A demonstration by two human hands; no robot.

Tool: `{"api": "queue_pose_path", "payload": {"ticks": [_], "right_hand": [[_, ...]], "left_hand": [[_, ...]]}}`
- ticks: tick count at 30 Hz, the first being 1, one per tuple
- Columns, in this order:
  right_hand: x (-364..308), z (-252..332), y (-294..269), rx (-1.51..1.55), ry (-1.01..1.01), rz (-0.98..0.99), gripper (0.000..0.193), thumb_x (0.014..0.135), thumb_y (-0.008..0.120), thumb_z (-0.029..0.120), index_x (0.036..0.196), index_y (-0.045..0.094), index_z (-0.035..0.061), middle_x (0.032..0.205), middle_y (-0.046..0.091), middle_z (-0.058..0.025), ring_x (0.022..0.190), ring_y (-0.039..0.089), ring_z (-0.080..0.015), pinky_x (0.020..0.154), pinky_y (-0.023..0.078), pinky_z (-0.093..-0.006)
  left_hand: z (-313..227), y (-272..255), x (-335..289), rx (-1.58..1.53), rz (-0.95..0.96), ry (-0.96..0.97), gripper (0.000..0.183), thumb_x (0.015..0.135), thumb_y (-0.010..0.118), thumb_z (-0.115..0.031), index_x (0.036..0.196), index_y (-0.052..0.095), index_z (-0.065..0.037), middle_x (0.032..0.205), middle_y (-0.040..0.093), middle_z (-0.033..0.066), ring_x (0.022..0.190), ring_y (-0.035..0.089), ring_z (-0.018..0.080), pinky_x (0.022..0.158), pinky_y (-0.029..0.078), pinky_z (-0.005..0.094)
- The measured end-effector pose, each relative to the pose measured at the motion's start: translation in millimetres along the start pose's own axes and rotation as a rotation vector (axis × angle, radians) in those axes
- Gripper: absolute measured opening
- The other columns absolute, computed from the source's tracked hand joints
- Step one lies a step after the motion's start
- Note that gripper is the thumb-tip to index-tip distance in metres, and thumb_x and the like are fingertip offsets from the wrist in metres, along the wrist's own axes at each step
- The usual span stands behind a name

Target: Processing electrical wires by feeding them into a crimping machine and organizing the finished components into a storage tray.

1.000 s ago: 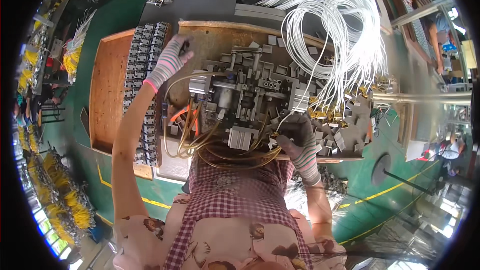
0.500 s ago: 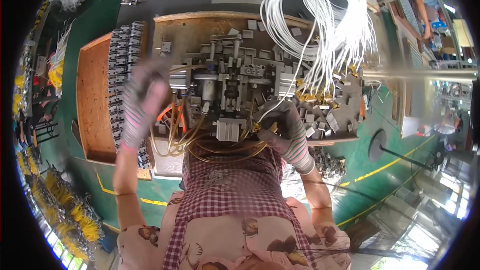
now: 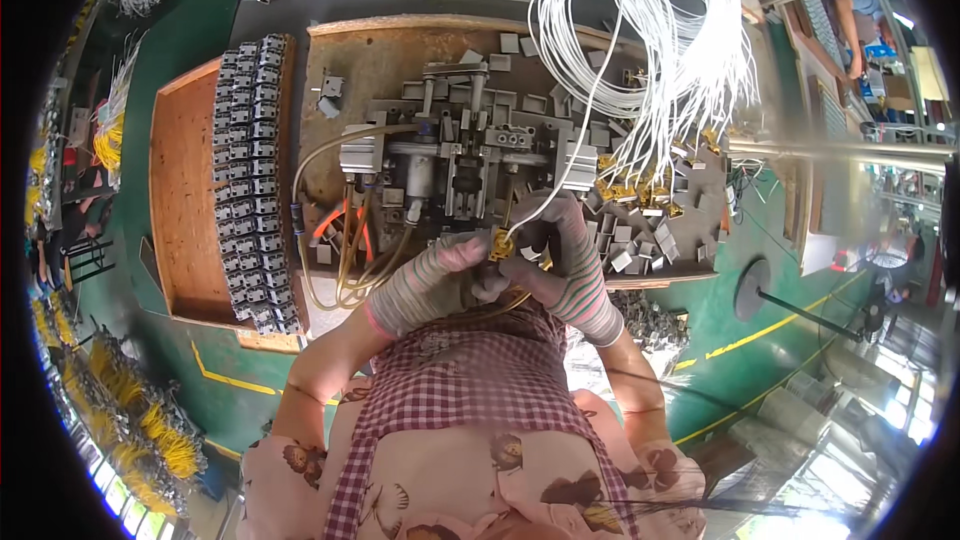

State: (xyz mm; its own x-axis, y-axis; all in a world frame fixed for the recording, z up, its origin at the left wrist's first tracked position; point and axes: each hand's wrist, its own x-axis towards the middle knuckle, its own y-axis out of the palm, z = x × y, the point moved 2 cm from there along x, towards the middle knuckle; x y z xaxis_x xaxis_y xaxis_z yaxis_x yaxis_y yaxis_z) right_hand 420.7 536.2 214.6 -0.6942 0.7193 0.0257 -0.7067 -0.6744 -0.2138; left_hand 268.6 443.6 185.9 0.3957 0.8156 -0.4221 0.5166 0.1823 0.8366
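My right hand [image 3: 568, 265], in a striped grey glove, closes around a small yellow terminal block [image 3: 502, 243]. A white wire [image 3: 545, 202] runs from this block up to the coil beyond. My left hand [image 3: 430, 275], gloved alike, has its fingertips pressed together right beside the block. What it pinches, if anything, is hidden by the fingers. Both hands meet above the apron, just in front of a metal clamping fixture [image 3: 465, 185] with pneumatic cylinders and amber air hoses [image 3: 365, 240].
Rows of small metal housings [image 3: 250, 190] line a wooden tray [image 3: 185, 200] on the left. Grey metal covers [image 3: 655, 245] lie scattered to the right of the fixture. Coiled white wires [image 3: 660, 50] with yellow ends rest at the far right. Another person's arm [image 3: 852, 35] shows at upper right.
My left hand has moved from the rows of metal housings rightward to the yellow terminal block. My right hand stays almost in place, still holding the block.
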Motion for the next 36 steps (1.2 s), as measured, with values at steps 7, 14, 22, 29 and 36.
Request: {"api": "queue_pose_path", "payload": {"ticks": [7,14,22,29,36], "right_hand": [[4,14,-25,-0.447,-0.175,-0.069,0.042,0.066,0.082,0.003,0.102,0.062,0.0116,0.103,0.061,-0.0045,0.086,0.061,-0.0192,0.077,0.048,-0.0324],[49,42,-39,-0.973,-0.641,0.182,0.028,0.072,0.076,0.026,0.098,0.067,0.0214,0.099,0.063,0.004,0.097,0.058,-0.0204,0.086,0.043,-0.038],[61,19,-27,-0.825,-0.531,0.551,0.02,0.075,0.074,0.025,0.091,0.066,0.0172,0.084,0.061,0.0024,0.083,0.059,-0.0202,0.083,0.043,-0.0364],[49,10,-19,-0.779,-0.542,0.511,0.018,0.079,0.066,0.025,0.092,0.063,0.0134,0.085,0.059,-0.0018,0.086,0.059,-0.0229,0.083,0.045,-0.0392],[43,16,-7,-0.839,-0.498,0.497,0.018,0.074,0.074,0.021,0.086,0.064,0.0136,0.08,0.061,-0.0008,0.081,0.06,-0.0222,0.079,0.043,-0.0387]], "left_hand": [[-4,5,8,0.027,-0.022,0.065,0.06,0.076,0.077,-0.054,0.109,0.059,-0.007,0.089,0.055,-0.0018,0.075,0.048,0.0074,0.065,0.039,0.0197],[6,-10,8,0.064,-0.071,0.081,0.063,0.078,0.078,-0.048,0.122,0.055,-0.009,0.107,0.062,0.0013,0.09,0.058,0.0096,0.079,0.048,0.0245],[10,-21,13,-0.05,-0.039,0.094,0.067,0.074,0.083,-0.044,0.123,0.055,-0.008,0.107,0.062,0.0011,0.097,0.061,0.011,0.082,0.051,0.0215],[22,-36,23,-0.096,0.06,0.076,0.065,0.072,0.085,-0.043,0.119,0.057,-0.008,0.102,0.061,-0.001,0.093,0.061,0.0092,0.077,0.052,0.0189],[25,-36,24,0.038,-0.057,0.357,0.063,0.083,0.068,-0.059,0.119,0.058,-0.008,0.103,0.062,0.0014,0.094,0.061,0.0141,0.08,0.053,0.0314]]}}
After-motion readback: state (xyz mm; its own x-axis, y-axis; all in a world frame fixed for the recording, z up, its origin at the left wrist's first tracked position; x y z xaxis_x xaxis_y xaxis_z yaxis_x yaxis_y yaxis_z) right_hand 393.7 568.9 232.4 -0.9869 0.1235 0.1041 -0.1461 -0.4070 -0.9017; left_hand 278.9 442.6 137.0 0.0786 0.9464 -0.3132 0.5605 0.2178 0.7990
